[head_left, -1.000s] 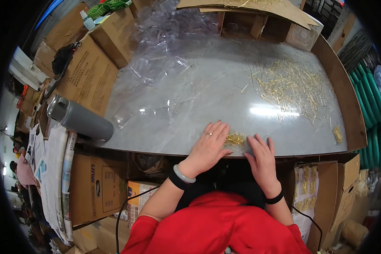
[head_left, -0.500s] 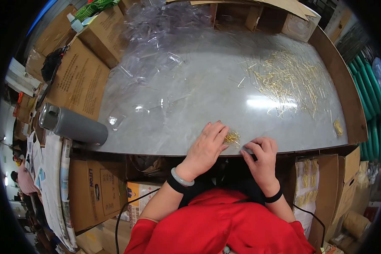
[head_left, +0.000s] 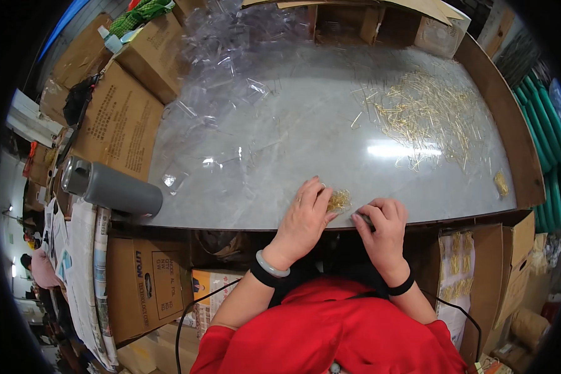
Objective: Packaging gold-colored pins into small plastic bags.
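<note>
My left hand (head_left: 300, 219), with a pale bangle and a black band at the wrist, curls its fingers and thumb around a small bundle of gold wire hooks (head_left: 339, 200) near the table's front edge. The bundle's right end shows beyond the fingers. Just right of it, my right hand (head_left: 385, 234) is closed, thumb and fingertips together at the table edge; whatever they pinch is too small to make out. A large heap of loose gold wire hooks (head_left: 427, 115) spreads over the table's right side. Another small bundle of hooks (head_left: 500, 184) lies by the right rim.
The grey table (head_left: 305, 137) has a cardboard wall (head_left: 502, 106) on its right. Clear plastic pieces (head_left: 230, 56) pile up at the back left. A grey bottle (head_left: 121, 189) lies at the left edge beside cardboard boxes (head_left: 115, 124). An open carton (head_left: 480, 268) stands below right.
The fingers of my left hand have shifted slightly around the hook bundle. My right hand stays close by with its fingertips together. The whole view has tilted a little.
</note>
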Demonstrator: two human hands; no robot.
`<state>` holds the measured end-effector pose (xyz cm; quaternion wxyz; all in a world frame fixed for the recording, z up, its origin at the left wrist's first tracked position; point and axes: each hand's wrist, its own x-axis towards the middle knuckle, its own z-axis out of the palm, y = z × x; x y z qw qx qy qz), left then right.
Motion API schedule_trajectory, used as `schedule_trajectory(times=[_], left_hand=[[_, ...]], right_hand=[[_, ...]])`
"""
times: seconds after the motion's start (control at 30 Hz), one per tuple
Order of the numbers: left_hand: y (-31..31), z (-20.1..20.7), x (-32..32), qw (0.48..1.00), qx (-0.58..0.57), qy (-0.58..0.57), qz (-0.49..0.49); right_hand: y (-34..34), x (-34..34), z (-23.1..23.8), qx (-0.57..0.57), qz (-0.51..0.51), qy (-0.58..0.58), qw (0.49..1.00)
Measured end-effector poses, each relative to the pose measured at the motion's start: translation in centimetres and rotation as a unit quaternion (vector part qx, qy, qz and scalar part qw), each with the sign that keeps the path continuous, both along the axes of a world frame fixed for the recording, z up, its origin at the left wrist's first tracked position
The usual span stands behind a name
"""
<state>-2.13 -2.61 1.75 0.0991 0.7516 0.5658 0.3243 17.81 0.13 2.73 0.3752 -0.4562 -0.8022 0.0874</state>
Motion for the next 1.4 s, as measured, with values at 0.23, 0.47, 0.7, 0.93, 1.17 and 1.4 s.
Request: schedule_trajectory(times=[0.23, 0.47, 0.7, 0.93, 1.17, 1.4], left_hand=[[0.2, -0.1, -0.2, 1.000, 0.023, 0.006, -0.020], [0.1, -0.3, -0.6, 0.999, 0.016, -0.016, -0.028], [-0.1, -0.3, -0.7, 0.999, 0.000, -0.045, -0.011], [-0.3, 0.0, -1.5, 0.993, -0.029, -0.109, -0.041], [-0.3, -0.8, -0.5, 0.997, -0.022, -0.069, -0.003], [-2.0, 2.0, -6.1, 0.989, 0.005, -0.111, 0.100]], right_hand=[[0.8, -1.9, -1.2, 0.046, 0.015, -0.005, 0.999], [1.9, -1.7, -0.5, -0.084, 0.084, 0.112, 0.987], [1.7, -3.7, 0.5, -0.024, 0.193, -0.035, 0.980], [2.2, -3.3, -1.1, -0.061, 0.192, -0.026, 0.979], [2.1, -3.6, 0.1, -0.035, 0.212, -0.066, 0.974], [1.8, -3.5, -0.5, 0.013, 0.185, -0.086, 0.979]])
